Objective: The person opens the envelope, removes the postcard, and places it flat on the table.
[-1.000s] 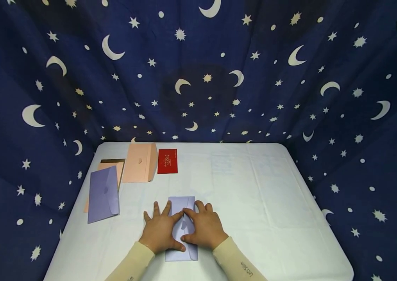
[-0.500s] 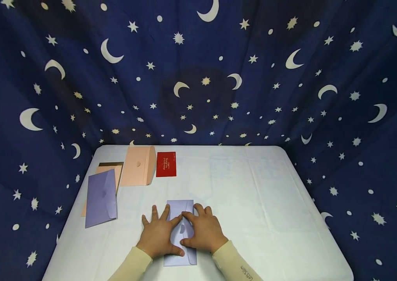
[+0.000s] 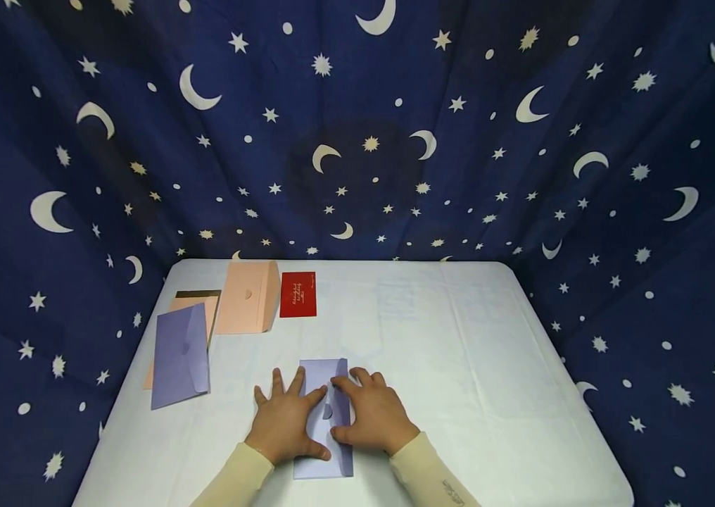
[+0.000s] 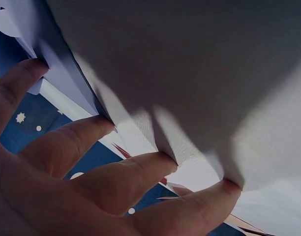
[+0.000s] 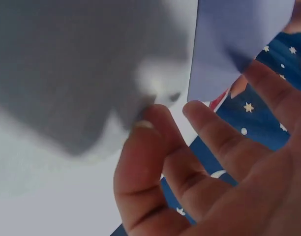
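Observation:
A lavender envelope lies lengthwise in front of me, its rounded flap tab showing between my hands. My left hand spreads its fingers over the envelope's left part; the thumb and index finger reach across it, and the outer fingers rest on the cloth. From the right, my right hand touches the envelope with thumb and index finger extended. In the right wrist view the outer fingers are loosely bent beside the lavender paper. The left wrist view shows the left fingers along the envelope's edge.
At the left of the white-covered table lies another lavender envelope, partly over a peach piece. A peach envelope with its flap raised and a red card lie farther back. A star-and-moon curtain surrounds the table.
My right hand has shifted slightly right, its thumb and index finger drawing away from the left hand. The left hand stays in place on the envelope.

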### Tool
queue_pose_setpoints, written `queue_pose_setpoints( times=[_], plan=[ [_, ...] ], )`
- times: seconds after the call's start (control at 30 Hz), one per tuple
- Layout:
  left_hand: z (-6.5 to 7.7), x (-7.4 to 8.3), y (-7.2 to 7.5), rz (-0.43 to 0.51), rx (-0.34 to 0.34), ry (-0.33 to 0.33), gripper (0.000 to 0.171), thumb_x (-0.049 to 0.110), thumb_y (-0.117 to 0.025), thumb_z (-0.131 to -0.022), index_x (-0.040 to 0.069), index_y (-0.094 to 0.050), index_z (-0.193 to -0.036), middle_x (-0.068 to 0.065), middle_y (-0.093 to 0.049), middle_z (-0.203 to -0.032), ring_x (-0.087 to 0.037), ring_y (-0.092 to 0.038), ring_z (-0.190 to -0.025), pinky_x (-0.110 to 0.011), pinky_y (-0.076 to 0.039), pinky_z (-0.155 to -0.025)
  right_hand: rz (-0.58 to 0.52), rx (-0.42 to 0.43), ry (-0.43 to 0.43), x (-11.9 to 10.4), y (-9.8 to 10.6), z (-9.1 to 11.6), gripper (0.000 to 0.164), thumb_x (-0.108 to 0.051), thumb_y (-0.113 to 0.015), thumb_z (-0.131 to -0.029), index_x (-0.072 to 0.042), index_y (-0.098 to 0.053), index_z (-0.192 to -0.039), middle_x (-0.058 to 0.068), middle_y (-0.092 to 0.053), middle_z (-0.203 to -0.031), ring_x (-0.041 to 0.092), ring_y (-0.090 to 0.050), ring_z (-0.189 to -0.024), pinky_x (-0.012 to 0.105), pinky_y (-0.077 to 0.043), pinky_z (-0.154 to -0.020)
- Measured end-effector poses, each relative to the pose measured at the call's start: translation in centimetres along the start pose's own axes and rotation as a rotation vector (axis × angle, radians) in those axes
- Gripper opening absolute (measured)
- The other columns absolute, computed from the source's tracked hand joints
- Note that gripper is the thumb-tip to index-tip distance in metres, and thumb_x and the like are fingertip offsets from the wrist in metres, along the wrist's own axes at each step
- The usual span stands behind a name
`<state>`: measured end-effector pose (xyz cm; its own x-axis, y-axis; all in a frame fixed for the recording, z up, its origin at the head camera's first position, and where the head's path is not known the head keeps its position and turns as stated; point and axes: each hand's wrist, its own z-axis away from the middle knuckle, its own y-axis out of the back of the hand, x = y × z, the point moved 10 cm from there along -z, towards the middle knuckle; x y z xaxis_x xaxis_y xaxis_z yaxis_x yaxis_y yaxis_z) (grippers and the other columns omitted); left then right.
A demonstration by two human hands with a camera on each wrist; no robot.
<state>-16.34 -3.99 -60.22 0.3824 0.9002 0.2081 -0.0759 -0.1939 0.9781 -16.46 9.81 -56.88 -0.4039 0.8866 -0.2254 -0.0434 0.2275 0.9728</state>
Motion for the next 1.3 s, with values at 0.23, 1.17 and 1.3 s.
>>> queue_pose_setpoints(
  times=[0.23, 1.17, 1.3],
  plan=[
    [0.1, -0.4, 0.7, 0.002, 0.009, 0.008, 0.125, 0.099, -0.058, -0.028, 0.041, -0.057, -0.139, -0.021, -0.037, -0.154, -0.068, -0.025, -0.130, -0.090, -0.018, -0.080, 0.005, 0.068, -0.041, 1.2, 0.9, 1.0, 0.084, -0.049, -0.073, -0.061, -0.034, -0.054, -0.142, 0.006, -0.047, -0.144, 0.028, -0.052, -0.110, 0.049, -0.049, -0.073],
    [-2.0, 5.9, 1.9, -0.229, 0.088, -0.148, 0.099, 0.092, -0.054, -0.064, 0.038, -0.048, -0.147, -0.030, -0.064, -0.105, -0.046, -0.064, -0.090, -0.074, -0.027, -0.098, 0.030, 0.128, -0.166, 5.1, 0.5, 3.0, 0.068, -0.059, -0.081, -0.071, -0.033, -0.065, -0.131, 0.013, -0.051, -0.139, 0.040, -0.046, -0.117, 0.055, -0.048, -0.075],
    [-2.3, 6.4, 2.0, -0.298, 0.070, -0.154, 0.098, 0.093, -0.053, -0.064, 0.037, -0.052, -0.144, -0.030, -0.064, -0.104, -0.043, -0.064, -0.097, -0.073, -0.027, -0.099, 0.042, 0.116, -0.171, 5.2, 0.3, 3.0, 0.068, -0.062, -0.079, -0.071, -0.036, -0.064, -0.132, 0.012, -0.050, -0.140, 0.039, -0.046, -0.118, 0.054, -0.048, -0.075]
  ],
)
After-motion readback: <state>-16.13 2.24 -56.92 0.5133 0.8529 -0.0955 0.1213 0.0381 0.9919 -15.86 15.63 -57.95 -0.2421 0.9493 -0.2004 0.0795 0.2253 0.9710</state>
